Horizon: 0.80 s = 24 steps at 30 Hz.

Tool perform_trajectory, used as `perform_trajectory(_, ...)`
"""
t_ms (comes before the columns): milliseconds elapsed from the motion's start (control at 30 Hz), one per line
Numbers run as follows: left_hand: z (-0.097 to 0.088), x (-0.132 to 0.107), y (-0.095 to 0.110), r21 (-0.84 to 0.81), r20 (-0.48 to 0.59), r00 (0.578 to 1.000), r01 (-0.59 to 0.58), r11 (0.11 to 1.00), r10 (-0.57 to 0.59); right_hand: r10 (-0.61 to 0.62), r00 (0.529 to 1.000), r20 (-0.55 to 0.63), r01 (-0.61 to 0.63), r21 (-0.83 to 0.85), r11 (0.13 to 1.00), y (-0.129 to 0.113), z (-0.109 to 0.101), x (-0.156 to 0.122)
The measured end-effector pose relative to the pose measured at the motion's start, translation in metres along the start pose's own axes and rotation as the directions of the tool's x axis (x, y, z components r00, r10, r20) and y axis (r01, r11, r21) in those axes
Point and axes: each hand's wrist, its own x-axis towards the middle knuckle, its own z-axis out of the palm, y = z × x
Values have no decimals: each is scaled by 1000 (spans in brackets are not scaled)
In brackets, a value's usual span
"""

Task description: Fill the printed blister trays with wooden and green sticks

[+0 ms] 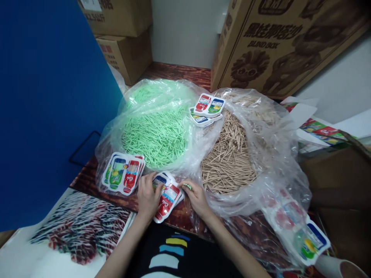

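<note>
My left hand [148, 196] pinches the left edge of a small stack of printed pouches [168, 199] with a red cola picture, at the table's front edge. My right hand [197, 199] is closed round a small bunch of green sticks [187, 186], their ends showing between the fingers. Its fingertips are at the upper right edge of the pouches. Behind the hands, an open clear plastic bag holds many short light-green sticks [156, 135]. To its right, another clear bag holds brown sticks [228, 166]. More printed pouches [123, 173] lie left of my left hand.
Two or three pouches [209, 105] rest between the bags. Further pouches [308, 239] lie at right on plastic film. A large cardboard box [278, 46] and stacked cartons [130, 54] stand behind. A blue panel [52, 116] fills the left side. A cardboard tube [339, 266] is at lower right.
</note>
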Motion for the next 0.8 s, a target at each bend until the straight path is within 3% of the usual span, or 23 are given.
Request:
perform_trajectory(100,0,2,-2,-64,-31,999,16,998,-18,2,1000,-1,-2,3,1000,0,-1,-1)
perform_trajectory(400,-8,15,-11,-66,85,991,-99,993,105,-3,1000,-7,4,26,1000,3,-1,-1)
perform_trajectory(500,-10,12,-7,-13,78,990,-119,993,119,-6,1000,-12,6,28,1000,3,0,-2)
perform_trajectory(633,-14,7,-3,8,32,996,-86,996,86,-4,1000,-22,4,21,1000,2,0,-2)
perform_trajectory(800,-19,5,-7,-45,142,989,-26,999,32,-2,1000,-21,3,11,1000,2,1,-2)
